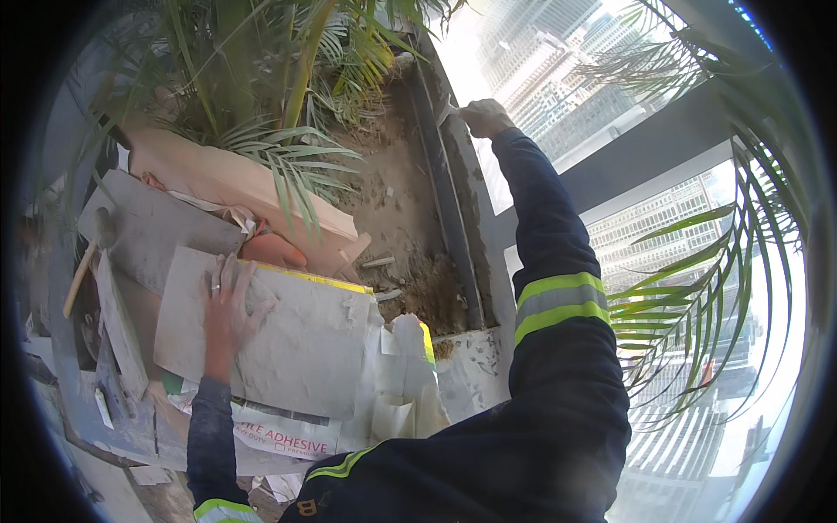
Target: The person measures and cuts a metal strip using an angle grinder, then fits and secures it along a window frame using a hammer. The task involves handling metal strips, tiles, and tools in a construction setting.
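My left hand [232, 312] lies with its fingers spread on a large grey tile [305, 344], dusty on top. Beneath that tile are a yellow-edged sheet and a white tile adhesive bag [283, 431]. Out at full reach, my right hand [486, 118] is closed on what looks like a small putty knife [447, 111]; my fist hides its handle. Its pale blade is by the top of a narrow ledge smeared with grey mortar [459, 161], beside the window. A dark strip [443, 196] runs along the ledge, next to the soil bed [397, 187].
Palm plants [288, 78] rise from the bed, and fronds [697, 279] hang at the right before the glass. Torn brown cardboard [235, 179], another grey tile [161, 227] and a wooden-handled hammer [85, 270] lie at the left. Tall buildings [567, 61] show outside.
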`<state>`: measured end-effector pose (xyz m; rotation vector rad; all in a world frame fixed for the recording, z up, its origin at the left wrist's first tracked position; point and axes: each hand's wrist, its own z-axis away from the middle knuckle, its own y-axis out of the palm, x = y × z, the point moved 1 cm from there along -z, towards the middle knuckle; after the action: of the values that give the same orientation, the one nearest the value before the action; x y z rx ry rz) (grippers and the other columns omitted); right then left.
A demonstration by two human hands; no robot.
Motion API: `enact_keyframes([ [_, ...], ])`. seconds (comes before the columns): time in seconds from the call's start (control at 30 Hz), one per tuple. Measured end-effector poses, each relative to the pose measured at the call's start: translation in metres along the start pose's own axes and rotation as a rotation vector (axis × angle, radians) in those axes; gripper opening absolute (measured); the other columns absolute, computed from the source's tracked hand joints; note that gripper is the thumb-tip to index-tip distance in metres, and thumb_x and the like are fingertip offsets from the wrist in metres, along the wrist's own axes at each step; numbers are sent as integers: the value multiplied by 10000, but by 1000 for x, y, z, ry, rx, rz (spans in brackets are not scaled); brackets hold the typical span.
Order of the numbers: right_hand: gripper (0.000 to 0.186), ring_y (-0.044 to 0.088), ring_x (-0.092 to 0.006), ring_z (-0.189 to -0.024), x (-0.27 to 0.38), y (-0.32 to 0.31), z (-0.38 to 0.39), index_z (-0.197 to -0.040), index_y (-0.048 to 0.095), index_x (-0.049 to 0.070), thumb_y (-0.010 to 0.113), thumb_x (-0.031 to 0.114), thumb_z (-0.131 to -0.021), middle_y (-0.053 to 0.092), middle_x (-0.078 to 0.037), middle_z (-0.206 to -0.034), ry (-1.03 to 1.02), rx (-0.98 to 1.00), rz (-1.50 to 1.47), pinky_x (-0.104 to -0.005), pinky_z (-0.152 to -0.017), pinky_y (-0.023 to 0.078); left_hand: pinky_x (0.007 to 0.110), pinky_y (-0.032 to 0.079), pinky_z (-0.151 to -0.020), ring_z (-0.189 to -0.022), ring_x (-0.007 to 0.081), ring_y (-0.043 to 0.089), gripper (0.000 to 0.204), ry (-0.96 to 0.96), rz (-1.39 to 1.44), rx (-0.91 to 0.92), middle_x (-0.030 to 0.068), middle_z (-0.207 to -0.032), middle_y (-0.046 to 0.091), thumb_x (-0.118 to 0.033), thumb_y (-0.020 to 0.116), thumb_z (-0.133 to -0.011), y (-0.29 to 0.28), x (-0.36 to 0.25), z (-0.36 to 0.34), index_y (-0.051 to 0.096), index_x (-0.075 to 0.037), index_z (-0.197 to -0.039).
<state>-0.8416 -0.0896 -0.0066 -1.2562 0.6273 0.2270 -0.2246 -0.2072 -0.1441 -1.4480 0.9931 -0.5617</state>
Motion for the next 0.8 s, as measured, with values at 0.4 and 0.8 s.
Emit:
enact_keyframes([
  [0.4,292,749,-359,-910,23,-3,49,-1071,672,-35,678,47,-791,742,-204,-964,-208,130,33,-456,-784,589,626,208,-1240,-1560,373,282,780,-15,9,-20,174,-1646,385,-498,732,-884,-2,0,-1,489,-194,-1560],
  [0.8,575,728,-344,-970,9,-55,110,-1341,671,297,647,50,-822,726,-149,-1016,102,0,-151,-469,-808,565,631,197,-1248,-1570,370,260,817,-45,27,3,175,-1655,369,-524,761,-855,0,-1,0,491,-218,-1563],
])
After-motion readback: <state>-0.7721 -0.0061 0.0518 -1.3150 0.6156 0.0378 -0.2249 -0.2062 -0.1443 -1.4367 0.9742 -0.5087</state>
